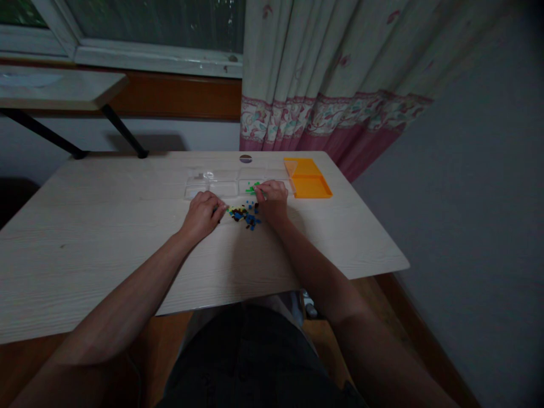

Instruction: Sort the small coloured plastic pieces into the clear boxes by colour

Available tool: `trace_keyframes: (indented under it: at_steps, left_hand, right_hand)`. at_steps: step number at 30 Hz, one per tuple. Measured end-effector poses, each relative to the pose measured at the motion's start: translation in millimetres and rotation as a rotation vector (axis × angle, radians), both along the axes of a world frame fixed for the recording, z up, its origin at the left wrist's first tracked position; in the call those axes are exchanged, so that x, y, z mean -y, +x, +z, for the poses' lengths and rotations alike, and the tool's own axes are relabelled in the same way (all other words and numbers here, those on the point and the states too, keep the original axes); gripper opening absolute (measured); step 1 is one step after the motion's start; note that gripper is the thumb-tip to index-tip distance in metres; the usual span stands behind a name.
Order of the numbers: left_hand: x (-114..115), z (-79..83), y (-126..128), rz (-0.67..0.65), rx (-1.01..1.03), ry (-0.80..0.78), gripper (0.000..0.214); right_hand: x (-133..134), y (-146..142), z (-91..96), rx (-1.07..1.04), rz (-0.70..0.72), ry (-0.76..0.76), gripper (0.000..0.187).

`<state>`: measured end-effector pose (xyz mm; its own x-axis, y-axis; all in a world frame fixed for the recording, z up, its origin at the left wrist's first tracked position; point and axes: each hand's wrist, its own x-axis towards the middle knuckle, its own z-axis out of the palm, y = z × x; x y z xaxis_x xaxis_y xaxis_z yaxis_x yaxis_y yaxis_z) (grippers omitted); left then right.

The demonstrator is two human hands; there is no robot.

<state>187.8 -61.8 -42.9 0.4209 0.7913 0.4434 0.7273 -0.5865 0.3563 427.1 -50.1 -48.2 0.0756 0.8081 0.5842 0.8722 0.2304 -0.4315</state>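
A loose pile of small blue, dark brown and yellow pieces [246, 215] lies on the table between my hands. My left hand [203, 214] rests at the pile's left edge, its fingers closed in a pinch; whatever is between the fingertips is too small to make out. Over the front of a clear divided plastic tray [224, 188] is my right hand [274, 199], also pinched, with any held piece hidden. Small green pieces [251, 188] sit in the tray compartment by its fingertips.
An orange plastic case [312, 184] adjoins the tray's right end. Behind the tray lies a small dark round object [245, 159]. A raised shelf [63, 90] on black legs stands at the back left, and a curtain [306, 107] hangs behind the table [127, 238].
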Motion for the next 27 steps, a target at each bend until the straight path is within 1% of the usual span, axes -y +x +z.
trace_keyframes:
  at_steps: [5,10,15,18,20,24,25,27]
  left_hand:
    - [-2.4,-1.0,-1.5,-0.007,-0.005,-0.016,0.031]
    - [-2.1,0.1,-2.5,0.005,-0.021,-0.022,0.035]
    - [-2.3,1.7,-1.9,0.004,-0.023,-0.008,0.038]
    - [-2.9,2.8,-1.4,-0.006,-0.005,-0.013,0.041]
    - [-2.9,3.5,-0.8,-0.016,0.015,-0.02,0.041]
    - [-1.6,3.9,1.8,-0.044,0.102,-0.044,0.04]
    - [-1.1,3.8,2.7,-0.052,0.129,-0.049,0.04]
    - [-0.3,3.6,4.5,-0.063,0.178,-0.059,0.039]
  right_hand:
    - [0.6,-0.6,0.9,0.004,-0.004,-0.03,0.02]
    - [0.6,-1.8,1.0,-0.008,-0.003,0.01,0.019]
    - [-0.4,-1.8,0.7,0.023,-0.017,-0.007,0.02]
    - [1.4,-1.7,3.2,0.026,0.012,0.006,0.02]
    - [4.9,-3.5,6.9,0.042,0.097,0.003,0.02]
    - [15.4,-15.4,15.3,0.131,0.384,-0.05,0.021]
    - [18.0,-19.7,16.8,0.154,0.436,-0.062,0.023]
    - [22.1,-28.0,18.4,0.189,0.492,-0.083,0.027]
